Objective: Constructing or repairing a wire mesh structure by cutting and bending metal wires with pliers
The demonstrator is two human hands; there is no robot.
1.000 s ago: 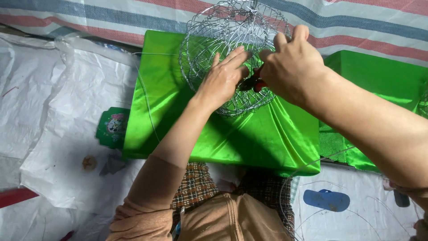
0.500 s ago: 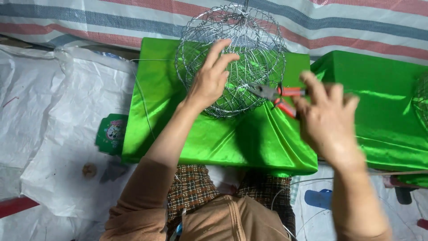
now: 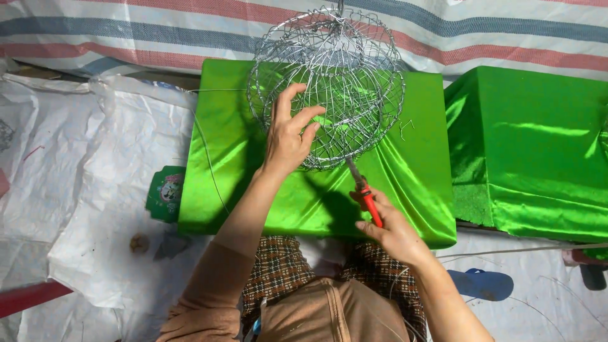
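Observation:
A round wire-mesh ball [image 3: 329, 82] stands on a box draped in shiny green cloth [image 3: 221, 164]. My left hand [image 3: 288, 136] rests against the ball's lower left side, fingers spread over the wires. My right hand [image 3: 396, 231] grips red-handled pliers [image 3: 364, 193] by the handles, near the front edge of the green box. The pliers' metal tip points up and reaches the bottom of the wire ball.
A second green-draped box [image 3: 532, 145] sits to the right. White plastic sheeting [image 3: 82, 190] covers the ground on the left, with a small green packet [image 3: 166, 193] on it. A striped tarp [image 3: 126, 38] lies behind. A blue sandal [image 3: 481, 283] and loose wire [image 3: 525, 250] lie at right.
My right hand has dropped from the ball's right side to below it, carrying the pliers toward me. The left hand stays on the ball, which has shifted slightly.

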